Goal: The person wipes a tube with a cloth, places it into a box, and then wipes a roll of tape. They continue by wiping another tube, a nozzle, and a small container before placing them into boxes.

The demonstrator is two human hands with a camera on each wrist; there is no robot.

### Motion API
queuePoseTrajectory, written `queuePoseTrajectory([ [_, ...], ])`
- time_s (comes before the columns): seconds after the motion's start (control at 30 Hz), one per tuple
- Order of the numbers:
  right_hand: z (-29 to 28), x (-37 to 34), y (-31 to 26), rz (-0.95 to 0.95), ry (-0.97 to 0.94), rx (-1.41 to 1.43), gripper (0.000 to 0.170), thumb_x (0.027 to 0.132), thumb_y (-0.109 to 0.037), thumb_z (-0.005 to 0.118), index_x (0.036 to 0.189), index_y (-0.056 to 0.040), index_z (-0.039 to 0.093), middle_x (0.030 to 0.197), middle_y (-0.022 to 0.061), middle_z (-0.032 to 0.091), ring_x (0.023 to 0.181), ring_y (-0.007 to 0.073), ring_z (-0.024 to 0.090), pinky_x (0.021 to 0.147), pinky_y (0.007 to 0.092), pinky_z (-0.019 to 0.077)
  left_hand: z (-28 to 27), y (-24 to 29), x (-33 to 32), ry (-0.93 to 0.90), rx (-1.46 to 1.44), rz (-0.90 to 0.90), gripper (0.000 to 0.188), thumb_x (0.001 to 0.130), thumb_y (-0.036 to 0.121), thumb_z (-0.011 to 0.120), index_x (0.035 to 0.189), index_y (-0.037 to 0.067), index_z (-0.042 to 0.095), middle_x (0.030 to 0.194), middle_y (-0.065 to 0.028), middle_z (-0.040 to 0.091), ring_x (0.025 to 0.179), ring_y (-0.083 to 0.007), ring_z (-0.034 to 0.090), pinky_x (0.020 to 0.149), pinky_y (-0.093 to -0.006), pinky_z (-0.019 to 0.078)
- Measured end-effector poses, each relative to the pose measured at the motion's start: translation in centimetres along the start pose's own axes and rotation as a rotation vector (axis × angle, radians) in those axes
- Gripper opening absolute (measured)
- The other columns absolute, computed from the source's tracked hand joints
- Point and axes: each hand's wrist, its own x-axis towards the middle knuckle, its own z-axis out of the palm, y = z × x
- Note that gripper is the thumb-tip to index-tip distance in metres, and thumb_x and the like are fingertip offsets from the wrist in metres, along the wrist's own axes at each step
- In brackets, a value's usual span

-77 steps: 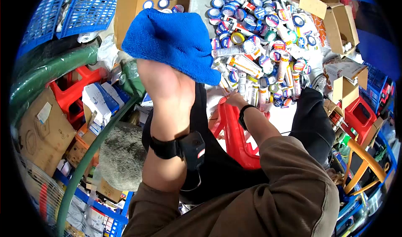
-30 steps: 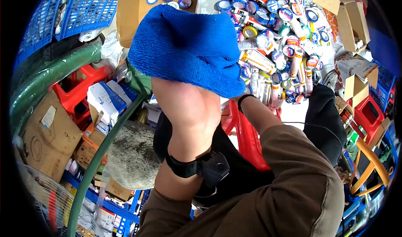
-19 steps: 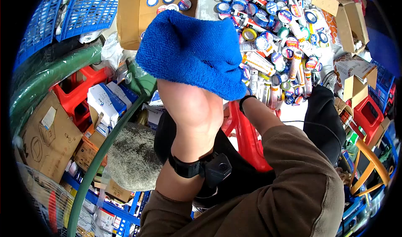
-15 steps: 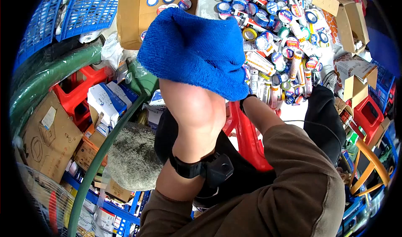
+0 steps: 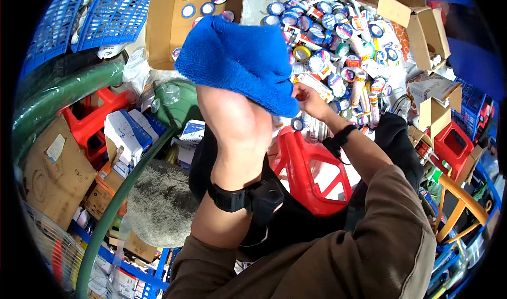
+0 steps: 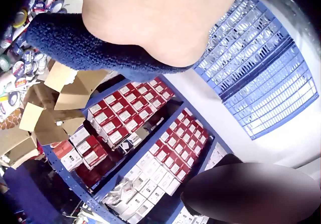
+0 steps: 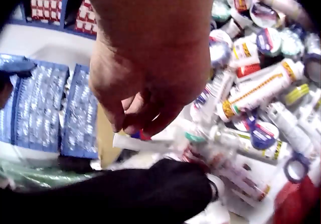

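Observation:
A blue terry cloth point(image 5: 237, 61) covers my left hand point(image 5: 232, 109) in the head view, and my fingers are hidden under it. From the left wrist camera the same cloth point(image 6: 65, 43) hangs off the far side of the hand. Just right of its lower corner, my right hand point(image 5: 317, 104) is over the front of a pile of tape rolls point(image 5: 317, 35) and printed tubes point(image 5: 359, 85). In the right wrist view its fingers point(image 7: 140, 116) are loosely curled with a gap at the thumb, and nothing shows in them.
A red plastic stool point(image 5: 298, 167) stands between the knees, with a dark-rimmed tape roll point(image 5: 297, 123) beside its top edge. Behind the cloth, a cardboard box point(image 5: 163, 29) holds several tape rolls. Open cartons point(image 5: 425, 35) stand right of the pile, blue crates point(image 5: 116, 13) at upper left.
My right hand, mostly hidden behind the cloth half a second ago, now shows in front of the pile, its forearm swung right. The cloth-covered hand has dropped slightly left; the head view has shifted.

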Motion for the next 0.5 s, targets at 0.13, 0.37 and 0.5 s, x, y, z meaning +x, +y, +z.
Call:
queuePoseTrajectory([
  [0.13, -1.0, -1.9, -9.1, -0.115, 0.115, 0.061, 0.019, 0.088, 0.000, 0.070, 0.106, -0.0013, 0.064, 0.089, 0.0025, 0.067, 0.082, 0.0098, 0.064, 0.077, 0.0249, 0.0520, -0.4, 0.1, 0.3, -0.081, 0.004, 0.001, 0.040, 0.103, 0.039, 0.043, 0.125, 0.008, 0.054, 0.110, -0.0048, 0.063, 0.094, -0.0179, 0.064, 0.085, -0.0344, 0.0523],
  [0.37, -7.7, -1.5, -17.4, -0.461, 0.602, 0.172, 0.011, 0.097, -0.008, 0.059, 0.102, 0.0002, 0.063, 0.092, 0.0083, 0.069, 0.084, 0.0138, 0.066, 0.077, 0.0250, 0.0519, 0.7, -0.2, 0.1, -0.138, 0.000, -0.064, 0.039, 0.102, 0.045, 0.041, 0.110, 0.010, 0.057, 0.102, -0.0108, 0.066, 0.088, -0.0256, 0.066, 0.078, -0.0394, 0.0535],
  [0.5, -15.1, 0.4, -22.6, -0.507, 0.772, 0.137, 0.007, 0.095, -0.007, 0.058, 0.093, -0.0011, 0.061, 0.084, 0.0078, 0.067, 0.073, 0.0116, 0.062, 0.069, 0.0238, 0.0502, 2.4, -1.1, -0.6, -0.032, 0.036, -0.037, 0.039, 0.102, 0.046, 0.042, 0.106, 0.010, 0.057, 0.095, -0.0082, 0.068, 0.081, -0.0210, 0.067, 0.073, -0.0340, 0.0552],
])
